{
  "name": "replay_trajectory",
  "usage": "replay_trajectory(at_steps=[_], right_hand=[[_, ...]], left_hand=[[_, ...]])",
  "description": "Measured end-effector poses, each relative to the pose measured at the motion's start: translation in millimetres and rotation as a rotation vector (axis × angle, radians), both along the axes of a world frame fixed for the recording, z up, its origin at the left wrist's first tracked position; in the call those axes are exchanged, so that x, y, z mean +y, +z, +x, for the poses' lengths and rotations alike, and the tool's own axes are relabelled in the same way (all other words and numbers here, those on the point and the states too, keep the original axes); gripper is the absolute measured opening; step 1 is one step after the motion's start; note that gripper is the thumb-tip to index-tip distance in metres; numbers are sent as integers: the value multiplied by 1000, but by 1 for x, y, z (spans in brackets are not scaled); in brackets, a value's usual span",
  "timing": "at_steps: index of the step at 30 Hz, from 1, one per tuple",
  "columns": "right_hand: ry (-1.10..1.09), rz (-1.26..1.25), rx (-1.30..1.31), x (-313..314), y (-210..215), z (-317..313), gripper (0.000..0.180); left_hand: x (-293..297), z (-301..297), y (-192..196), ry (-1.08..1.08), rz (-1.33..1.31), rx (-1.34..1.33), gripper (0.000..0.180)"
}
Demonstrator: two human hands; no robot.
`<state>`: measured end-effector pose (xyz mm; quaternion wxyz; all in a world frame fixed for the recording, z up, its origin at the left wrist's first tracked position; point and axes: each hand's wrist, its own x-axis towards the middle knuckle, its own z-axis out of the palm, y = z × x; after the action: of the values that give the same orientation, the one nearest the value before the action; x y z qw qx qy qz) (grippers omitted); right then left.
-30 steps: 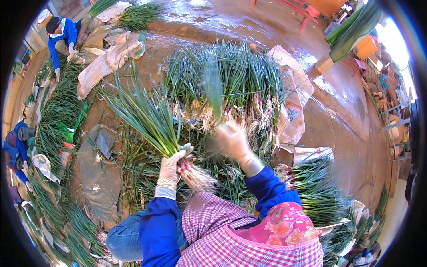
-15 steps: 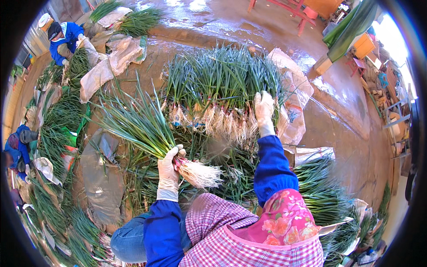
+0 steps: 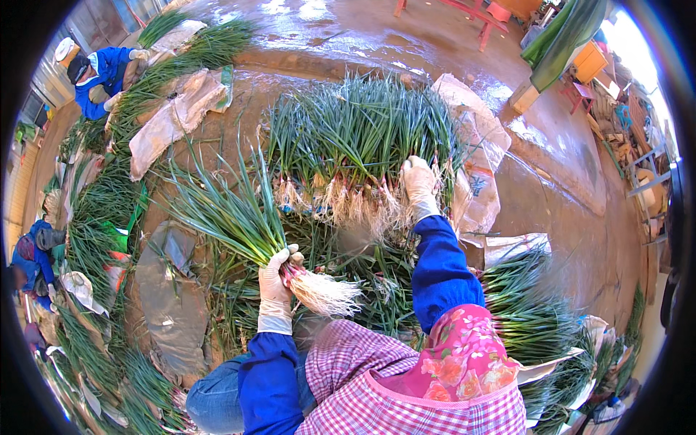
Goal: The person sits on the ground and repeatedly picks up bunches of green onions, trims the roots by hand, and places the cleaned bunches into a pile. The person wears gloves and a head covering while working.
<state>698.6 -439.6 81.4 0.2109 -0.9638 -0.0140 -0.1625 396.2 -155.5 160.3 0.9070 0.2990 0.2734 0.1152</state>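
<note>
My left hand [image 3: 275,279], in a pale glove, is wrapped round a bunch of green onions [image 3: 243,217]. Their leaves fan up and left, and their reddish bases and white roots [image 3: 326,292] stick out to the right of my fist. Ahead lies a wide row of green onions [image 3: 355,123], leaves pointing away and roots toward me. At the right part of this row, my gloved right hand [image 3: 420,181] is closed on stalks just above the roots; its fingertips are partly hidden among them.
Loose green leaves [image 3: 362,272] cover the ground before my knees. A pale sack [image 3: 475,177] lies right of the row, and more onions [image 3: 518,308] lie nearer on the right. Two people work at the left, one a person in blue [image 3: 109,76], beside long heaps of onions [image 3: 101,210].
My right hand has shifted slightly left and nearer along the row. My left hand keeps its bunch almost in place. The person at the upper left has reached out over the greens.
</note>
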Motion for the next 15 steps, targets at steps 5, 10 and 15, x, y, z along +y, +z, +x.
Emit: replay_trajectory(at_steps=[5, 10, 15], right_hand=[[-21, -206, 99, -14, -7, 27, 27], [-24, -280, 139, -4, -1, 41, 19], [-39, -117, 282, 9, 74, 10, 30]], left_hand=[[3, -3, -4, -66, 72, 35, 25], [2, -4, 6, -54, 111, 37, 25], [7, -8, 35, 12, 129, 3, 25]])
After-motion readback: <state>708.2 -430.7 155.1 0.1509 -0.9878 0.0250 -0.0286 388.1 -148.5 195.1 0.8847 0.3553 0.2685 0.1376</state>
